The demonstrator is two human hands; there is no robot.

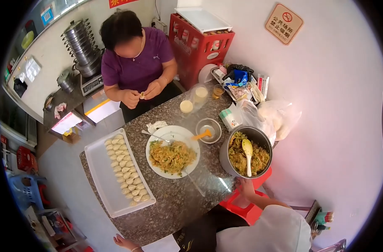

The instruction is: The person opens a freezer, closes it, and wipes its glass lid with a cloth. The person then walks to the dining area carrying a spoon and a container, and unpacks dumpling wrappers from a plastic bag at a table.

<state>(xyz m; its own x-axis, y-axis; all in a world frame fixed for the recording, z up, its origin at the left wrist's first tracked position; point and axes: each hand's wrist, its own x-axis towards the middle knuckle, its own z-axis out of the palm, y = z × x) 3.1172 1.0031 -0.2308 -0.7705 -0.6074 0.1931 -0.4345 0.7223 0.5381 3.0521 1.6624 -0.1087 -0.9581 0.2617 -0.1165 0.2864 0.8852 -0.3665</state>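
My left hand [125, 242] is low at the frame's bottom edge, off the table's near edge, fingers apart and holding nothing visible. My right hand [244, 186] is against the near side of a deep metal pot [226, 161]; its fingers are partly hidden there. The pot contains chopped filling [237, 157] with a pale yellow spoon [247, 157] on top. Left of it, a white plate [161, 171] bears more filling [170, 156] and metal utensils. A white tray [103, 180] holds rows of folded dumplings [126, 170] along its right side.
Across the granite table [174, 214], a co-worker in purple [135, 63] pinches a small dumpling [142, 95]. Round wrapper stacks [186, 106], a metal bowl [214, 125] with an orange scraper [202, 135], and plastic bags [271, 115] are nearby. A red stool [242, 210] stands below.
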